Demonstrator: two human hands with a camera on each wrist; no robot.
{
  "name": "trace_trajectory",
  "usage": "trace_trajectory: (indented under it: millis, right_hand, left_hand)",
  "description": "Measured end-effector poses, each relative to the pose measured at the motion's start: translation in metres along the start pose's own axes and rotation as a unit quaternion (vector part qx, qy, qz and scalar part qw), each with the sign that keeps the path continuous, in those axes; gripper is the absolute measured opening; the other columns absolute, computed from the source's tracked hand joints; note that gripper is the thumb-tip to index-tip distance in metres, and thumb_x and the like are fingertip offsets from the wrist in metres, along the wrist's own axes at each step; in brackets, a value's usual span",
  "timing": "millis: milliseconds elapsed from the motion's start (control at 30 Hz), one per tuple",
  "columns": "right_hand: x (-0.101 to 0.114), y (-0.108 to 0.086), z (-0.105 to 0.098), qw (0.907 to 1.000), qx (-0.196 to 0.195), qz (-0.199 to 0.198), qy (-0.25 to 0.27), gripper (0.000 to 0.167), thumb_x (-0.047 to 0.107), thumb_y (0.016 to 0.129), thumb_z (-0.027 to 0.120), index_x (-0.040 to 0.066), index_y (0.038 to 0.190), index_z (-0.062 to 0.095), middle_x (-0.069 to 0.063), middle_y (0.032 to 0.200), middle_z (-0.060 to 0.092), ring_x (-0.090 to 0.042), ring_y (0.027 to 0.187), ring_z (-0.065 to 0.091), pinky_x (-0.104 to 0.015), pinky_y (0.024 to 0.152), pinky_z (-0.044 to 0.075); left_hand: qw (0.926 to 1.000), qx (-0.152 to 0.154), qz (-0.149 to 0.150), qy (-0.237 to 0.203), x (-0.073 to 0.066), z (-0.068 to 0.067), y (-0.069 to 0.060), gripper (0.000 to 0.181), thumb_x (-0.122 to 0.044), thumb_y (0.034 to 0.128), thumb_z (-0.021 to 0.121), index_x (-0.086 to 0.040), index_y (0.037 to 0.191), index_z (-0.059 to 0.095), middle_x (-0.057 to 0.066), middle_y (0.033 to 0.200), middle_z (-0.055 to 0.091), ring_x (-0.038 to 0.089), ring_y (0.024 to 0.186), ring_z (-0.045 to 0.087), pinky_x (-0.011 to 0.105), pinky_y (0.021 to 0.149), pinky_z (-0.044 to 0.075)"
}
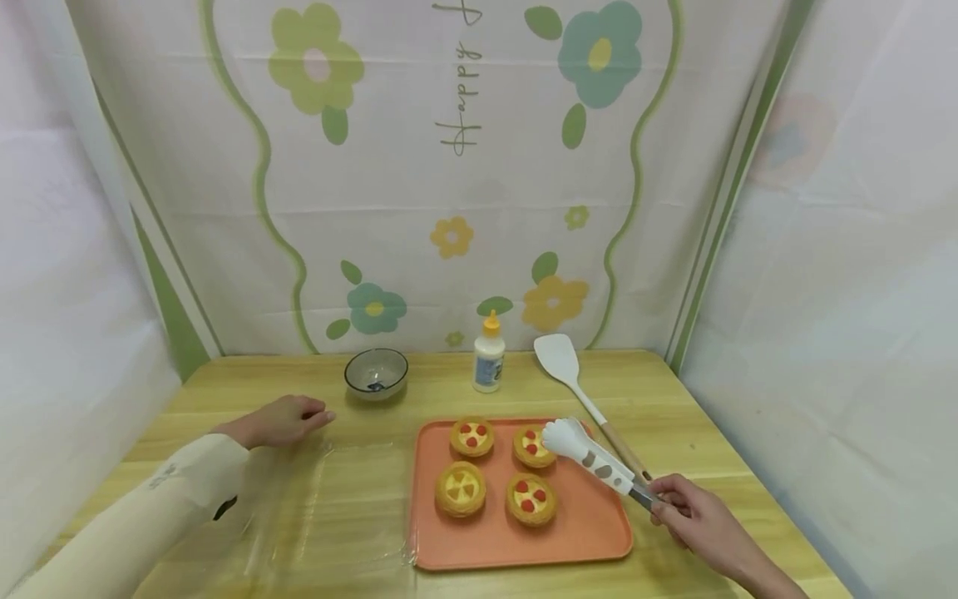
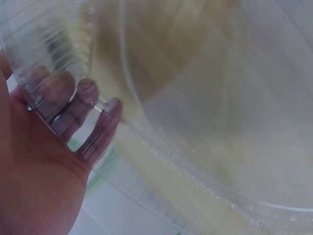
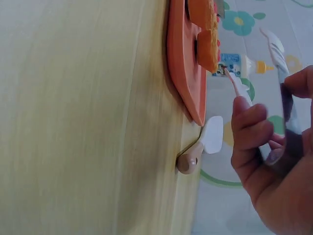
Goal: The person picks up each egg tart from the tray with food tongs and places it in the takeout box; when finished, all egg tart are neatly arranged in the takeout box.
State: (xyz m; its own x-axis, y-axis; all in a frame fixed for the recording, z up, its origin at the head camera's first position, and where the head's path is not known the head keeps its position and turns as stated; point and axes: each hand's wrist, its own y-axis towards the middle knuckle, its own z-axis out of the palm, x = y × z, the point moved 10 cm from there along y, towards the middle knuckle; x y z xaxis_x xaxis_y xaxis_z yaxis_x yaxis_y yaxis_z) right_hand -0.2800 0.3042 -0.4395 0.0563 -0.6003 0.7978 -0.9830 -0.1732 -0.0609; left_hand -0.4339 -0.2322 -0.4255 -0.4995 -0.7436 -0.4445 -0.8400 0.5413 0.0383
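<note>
A clear plastic container [image 1: 352, 503] stands left of the orange tray [image 1: 591, 532]. My left hand [image 1: 283, 422] is at its back left; in the left wrist view the fingers of this hand [image 2: 54, 147] show through the clear wall [image 2: 195, 178], curled round its edge. White-tipped tongs [image 1: 591, 457] are held in my right hand [image 1: 699, 524], their tips in line with the back right tart [image 1: 530, 448]. The right wrist view shows the hand [image 3: 279, 161] gripping the tongs with their arms apart. Three more tarts [image 1: 460, 490] [image 1: 531, 500] [image 1: 471, 438] sit on the tray.
A patterned bowl [image 1: 377, 374] stands at the back left, and a white bottle [image 1: 489, 358] with a yellow cap at the back middle. Behind the tongs lies a white spatula [image 1: 557, 358] with a wooden handle. Patterned cloth [image 1: 479, 191] hangs around the table.
</note>
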Motion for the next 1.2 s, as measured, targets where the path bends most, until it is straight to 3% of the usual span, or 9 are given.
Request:
trace_trajectory:
  millis: [133,233,333,467,833,1067,1200]
  right_hand:
    - [0.014,-0.002,0.004,0.9953,-0.007,-0.042,-0.087,0.033,0.036,0.097,0.062,0.005,0.111,0.063,0.0,0.082,0.062,-0.004,0.058,0.048,-0.026,0.049,0.043]
    - [0.026,-0.006,0.003,0.9813,-0.021,-0.076,-0.176,0.032,0.041,0.093,0.065,0.011,0.106,0.065,0.01,0.073,0.053,0.0,0.057,0.041,-0.023,0.049,0.037]
    - [0.031,-0.011,-0.002,0.9681,-0.032,-0.077,-0.236,0.034,0.047,0.088,0.068,0.016,0.101,0.063,0.015,0.068,0.047,0.0,0.052,0.034,-0.022,0.047,0.033]
    - [0.03,-0.018,-0.005,0.9574,-0.023,-0.07,-0.279,0.04,0.052,0.085,0.069,0.015,0.099,0.062,0.017,0.068,0.046,0.001,0.05,0.032,-0.022,0.046,0.033]
    - [0.049,-0.025,0.014,0.9268,-0.027,-0.155,-0.341,0.048,0.057,0.083,0.068,0.014,0.102,0.064,0.024,0.073,0.048,0.004,0.052,0.033,-0.02,0.046,0.032]
    - [0.055,-0.023,0.022,0.9202,-0.042,-0.194,-0.337,0.04,0.051,0.084,0.071,0.014,0.098,0.063,0.027,0.069,0.046,0.007,0.05,0.033,-0.019,0.045,0.032]
    - [0.063,-0.023,0.018,0.9109,-0.063,-0.211,-0.349,0.037,0.048,0.082,0.073,0.015,0.097,0.063,0.029,0.069,0.046,0.008,0.048,0.03,-0.018,0.043,0.029]
  left_hand:
    - [0.9995,-0.021,0.025,0.0,-0.005,-0.001,0.005,0.037,-0.025,0.1022,0.053,-0.017,0.068,0.044,-0.01,0.062,0.036,0.003,0.054,0.034,0.023,0.054,0.031]
    - [0.999,-0.035,0.029,0.007,-0.003,-0.002,0.009,0.036,-0.025,0.1016,0.055,-0.017,0.068,0.045,-0.01,0.061,0.037,0.003,0.054,0.035,0.023,0.054,0.032]
    - [0.998,-0.053,0.034,0.01,-0.001,-0.002,0.012,0.037,-0.024,0.101,0.056,-0.017,0.067,0.045,-0.011,0.06,0.037,0.002,0.053,0.034,0.023,0.053,0.032]
    - [0.9969,-0.063,0.046,-0.001,-0.001,0.001,0.015,0.038,-0.023,0.1004,0.057,-0.017,0.065,0.044,-0.012,0.059,0.035,0.002,0.053,0.033,0.023,0.053,0.03]
    - [0.9968,-0.062,0.05,0.001,0.004,0.005,0.02,0.04,-0.023,0.1005,0.057,-0.017,0.064,0.043,-0.012,0.059,0.032,0.001,0.052,0.03,0.022,0.053,0.029]
    - [0.9974,-0.054,0.047,-0.01,0.0,0.005,0.018,0.039,-0.022,0.1003,0.057,-0.017,0.064,0.043,-0.012,0.059,0.033,0.001,0.052,0.031,0.022,0.052,0.029]
    - [0.9961,-0.065,0.061,0.0,-0.001,0.005,0.019,0.039,-0.021,0.1,0.058,-0.017,0.064,0.043,-0.013,0.06,0.032,0.0,0.053,0.03,0.022,0.053,0.029]
